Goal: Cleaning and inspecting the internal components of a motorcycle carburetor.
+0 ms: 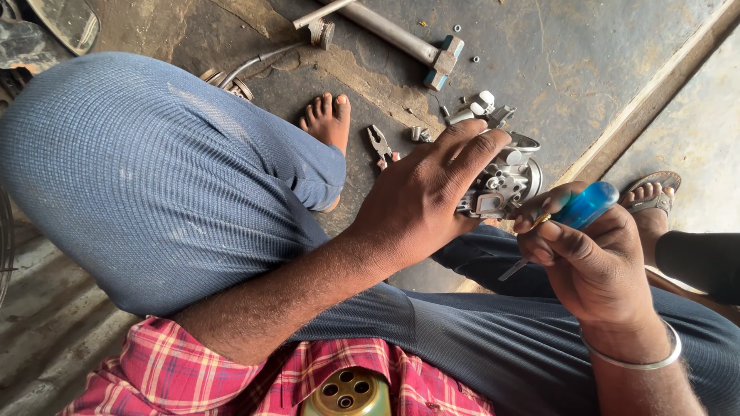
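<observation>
**Carburettor in the left hand, screwdriver in the right**

While seated on the floor with knees raised, gripping with both hands. Nearest the camera: right hand (593, 266), closed around a blue-handled screwdriver (582, 208), thumb and forefinger pinching near the collar, a small brass-coloured piece showing at the fingertips (532, 223). Handle pointing up and away from the palm, thin metal shaft running down and toward the body, ending below the knuckles; long axis on a slant, upper right to lower left. Metal bangle (640, 358) on that wrist.

Just beyond and to the left of that grip: left hand (424, 204), wrapped over a silvery carburettor body (501, 185), fingers curled across its top, thumb under. Carburettor lying immediately left of the screwdriver grip, almost touching it, small ports and fittings facing the right hand. Left hand already on it; right hand the nearer of the two to its open face.

Farther out from both grips, on the stained concrete floor (586, 62): pliers (380, 145) beside a bare foot (327, 119), loose small metal parts (482, 108) just past the carburettor, then a hammer (401, 38) with a metal handle farthest off. Another person's sandalled foot (651, 196) to the right, beyond the screwdriver.
</observation>
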